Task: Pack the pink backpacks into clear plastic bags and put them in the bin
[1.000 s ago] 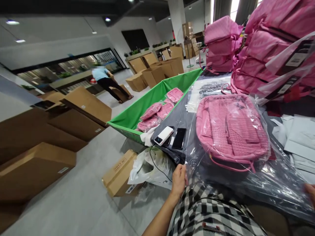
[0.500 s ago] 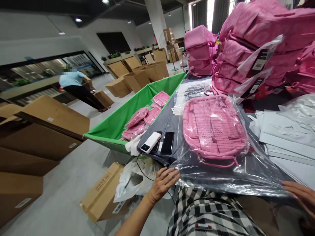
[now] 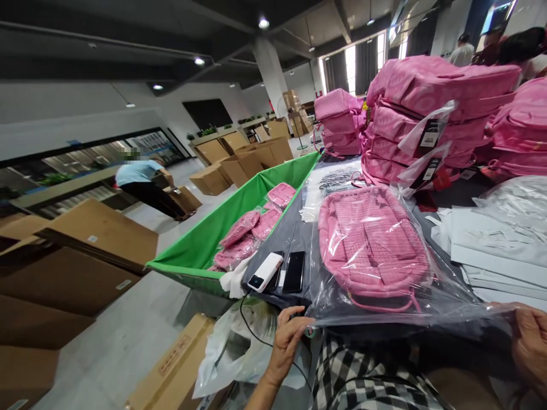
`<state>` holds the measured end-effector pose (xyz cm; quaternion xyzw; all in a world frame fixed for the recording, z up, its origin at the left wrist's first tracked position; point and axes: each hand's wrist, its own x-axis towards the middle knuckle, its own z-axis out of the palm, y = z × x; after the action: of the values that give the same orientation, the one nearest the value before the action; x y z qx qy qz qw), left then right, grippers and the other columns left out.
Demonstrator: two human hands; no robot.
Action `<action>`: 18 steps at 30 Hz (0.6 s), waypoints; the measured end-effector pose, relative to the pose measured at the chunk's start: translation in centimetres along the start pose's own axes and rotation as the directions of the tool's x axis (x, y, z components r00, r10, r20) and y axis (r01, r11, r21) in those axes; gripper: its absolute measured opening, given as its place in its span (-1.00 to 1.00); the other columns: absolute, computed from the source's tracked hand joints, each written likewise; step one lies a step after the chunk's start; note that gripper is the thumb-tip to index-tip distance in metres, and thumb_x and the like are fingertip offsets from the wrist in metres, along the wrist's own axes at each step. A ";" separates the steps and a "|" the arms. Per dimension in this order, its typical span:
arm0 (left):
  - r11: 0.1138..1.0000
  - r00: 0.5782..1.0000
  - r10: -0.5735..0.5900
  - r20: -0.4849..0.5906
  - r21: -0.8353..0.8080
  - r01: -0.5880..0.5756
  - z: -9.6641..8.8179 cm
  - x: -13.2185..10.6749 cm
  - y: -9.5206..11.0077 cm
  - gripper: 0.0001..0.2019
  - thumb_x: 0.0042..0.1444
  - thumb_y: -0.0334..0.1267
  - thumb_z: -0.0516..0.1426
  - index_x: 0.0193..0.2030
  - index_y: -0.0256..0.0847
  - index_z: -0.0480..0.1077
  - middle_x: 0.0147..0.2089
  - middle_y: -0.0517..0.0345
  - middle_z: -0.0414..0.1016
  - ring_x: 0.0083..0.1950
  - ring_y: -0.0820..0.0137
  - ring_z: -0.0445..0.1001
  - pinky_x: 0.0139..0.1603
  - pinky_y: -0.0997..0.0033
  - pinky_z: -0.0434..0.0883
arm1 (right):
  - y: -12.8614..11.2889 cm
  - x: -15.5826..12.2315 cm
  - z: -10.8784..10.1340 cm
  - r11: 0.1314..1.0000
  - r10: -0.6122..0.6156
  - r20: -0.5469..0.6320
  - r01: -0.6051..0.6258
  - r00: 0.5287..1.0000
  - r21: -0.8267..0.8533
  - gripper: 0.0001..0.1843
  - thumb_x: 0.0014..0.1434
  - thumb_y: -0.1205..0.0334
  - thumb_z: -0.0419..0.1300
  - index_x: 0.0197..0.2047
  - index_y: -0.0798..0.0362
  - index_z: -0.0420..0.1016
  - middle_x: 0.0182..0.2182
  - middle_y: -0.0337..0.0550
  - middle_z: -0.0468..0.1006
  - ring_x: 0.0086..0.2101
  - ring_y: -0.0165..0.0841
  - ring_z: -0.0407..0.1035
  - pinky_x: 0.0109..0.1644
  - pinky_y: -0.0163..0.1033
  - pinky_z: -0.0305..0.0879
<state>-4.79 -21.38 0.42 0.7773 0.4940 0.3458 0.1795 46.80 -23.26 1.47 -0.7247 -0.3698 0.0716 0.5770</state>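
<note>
Fingers point(image 3: 294, 327) of left hand point(image 3: 284, 344) and right hand point(image 3: 530, 343), well apart, pinch the clear bag point(image 3: 448, 307) by its edge.

The place looks like a packing workshop or warehouse: the green bin point(image 3: 192, 247) holds plastic-wrapped pink bags point(image 3: 241, 228), large cardboard cartons point(image 3: 102, 233) stand to its left, and more boxes point(image 3: 239, 171) sit beyond it. Right of the bin, a dark-topped table point(image 3: 293, 234) bears stacked pink backpacks point(image 3: 431, 85) and a single backpack point(image 3: 371, 242) inside a clear plastic bag point(image 3: 410, 314).
</note>
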 end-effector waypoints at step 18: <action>0.911 0.979 0.191 -0.078 0.385 -0.147 6.0 11.5 12.5 -0.44 0.07 0.23 0.31 0.02 -0.14 0.46 -0.02 -0.01 0.54 0.16 0.06 0.39 0.41 -0.22 0.01 | -4.6 2.2 3.5 0.987 0.139 0.126 -0.128 0.982 -0.095 -0.45 0.00 -0.37 -0.02 -0.35 -0.04 0.38 -0.62 -0.26 0.33 -0.56 -0.26 0.29 -0.36 -0.11 0.25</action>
<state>10.63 -16.35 8.15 0.8160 0.4916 0.3023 -0.0323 44.46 -18.91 5.13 -0.7657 -0.3606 0.1422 0.5133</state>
